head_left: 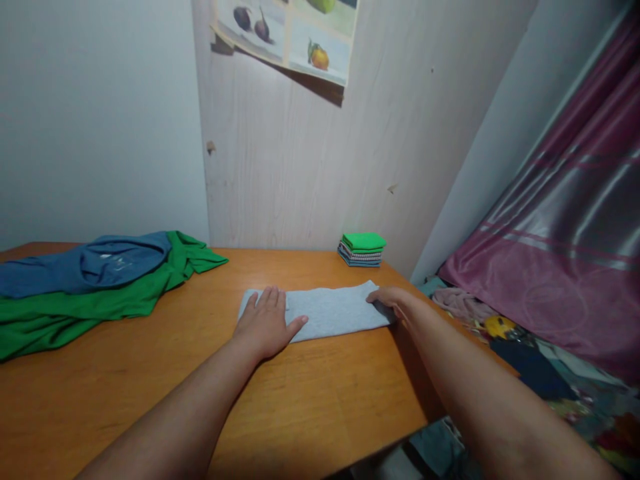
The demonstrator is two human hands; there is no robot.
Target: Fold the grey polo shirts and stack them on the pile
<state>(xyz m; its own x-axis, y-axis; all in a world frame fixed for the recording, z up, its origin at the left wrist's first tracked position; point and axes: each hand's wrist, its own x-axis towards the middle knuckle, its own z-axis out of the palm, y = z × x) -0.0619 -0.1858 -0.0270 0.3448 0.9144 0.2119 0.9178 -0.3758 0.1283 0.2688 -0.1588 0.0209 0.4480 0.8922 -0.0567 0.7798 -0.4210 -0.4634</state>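
Observation:
A light grey garment [335, 308], folded into a long flat strip, lies across the wooden table [300, 393]. On its left end my left hand [267, 323] rests flat, fingers and thumb spread. My right hand [393, 301] grips the strip's right end, with the thumb on top and the other fingers hidden beneath or behind the cloth. That end looks slightly raised at its far corner.
A stack of folded clothes [362, 251], green on top, stands at the table's back edge. Unfolded blue [130, 257] and green [125, 297] shirts lie on the left. Beyond the right edge hang a pink curtain [540, 267] and loose fabrics [530, 367].

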